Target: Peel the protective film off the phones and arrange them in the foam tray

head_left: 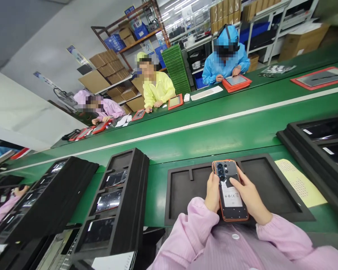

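Observation:
Between my two hands is a smartphone (pixel 233 213) with an orange frame, its back side up, showing a cluster of camera lenses at the top left and a white printed label. My left hand (pixel 213 191) is closed around its left edge. The fingers of my right hand (pixel 250 193) wrap the right edge, with the thumb lying on the back near the label. Under the phone, a black foam tray (pixel 186 195) with shallow recesses lies on the green bench.
Stacked black foam trays holding phones stand to the left (pixel 132 195) and right (pixel 295 138). A yellow sticker sheet (pixel 301 182) lies beside the tray. Across the green conveyor (pixel 191 138), several co-workers sit handling red-edged pads (pixel 236 86). Another person's hand (pixel 21 190) shows far left.

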### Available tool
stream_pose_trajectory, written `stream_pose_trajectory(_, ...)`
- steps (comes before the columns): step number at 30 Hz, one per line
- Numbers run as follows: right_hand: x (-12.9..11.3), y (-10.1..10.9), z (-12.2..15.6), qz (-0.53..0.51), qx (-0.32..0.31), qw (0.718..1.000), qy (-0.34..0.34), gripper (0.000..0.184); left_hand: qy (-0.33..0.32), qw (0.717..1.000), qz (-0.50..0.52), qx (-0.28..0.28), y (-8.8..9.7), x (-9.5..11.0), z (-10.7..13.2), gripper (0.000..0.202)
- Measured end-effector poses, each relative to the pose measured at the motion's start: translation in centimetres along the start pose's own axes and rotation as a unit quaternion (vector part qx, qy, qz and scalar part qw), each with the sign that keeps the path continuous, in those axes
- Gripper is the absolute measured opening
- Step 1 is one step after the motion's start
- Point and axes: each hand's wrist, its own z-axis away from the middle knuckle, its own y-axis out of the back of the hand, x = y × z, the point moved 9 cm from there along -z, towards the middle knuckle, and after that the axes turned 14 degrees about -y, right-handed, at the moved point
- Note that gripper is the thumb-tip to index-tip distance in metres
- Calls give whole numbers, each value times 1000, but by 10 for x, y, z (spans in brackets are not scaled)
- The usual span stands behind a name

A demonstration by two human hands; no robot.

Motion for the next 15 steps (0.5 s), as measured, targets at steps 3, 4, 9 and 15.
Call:
stream_pose_trajectory(3,-10,-3,1,19,-48,998,32,56,-73,995,-44,-58,-16,14,2,67)
stream_pose_trajectory(4,-15,0,2,26,-57,997,51,54,-108,989,-72,-78,-20,20,2,67)
stream_pose_trajectory(9,-29,13,8,53,-71,984,153,60,-229,947,-162,-156,-28,32,0,115)
stream_pose_trajectory(15,-14,5,7,91,-101,969,208,63,-288,911,-163,-246,-25,21,5,119)
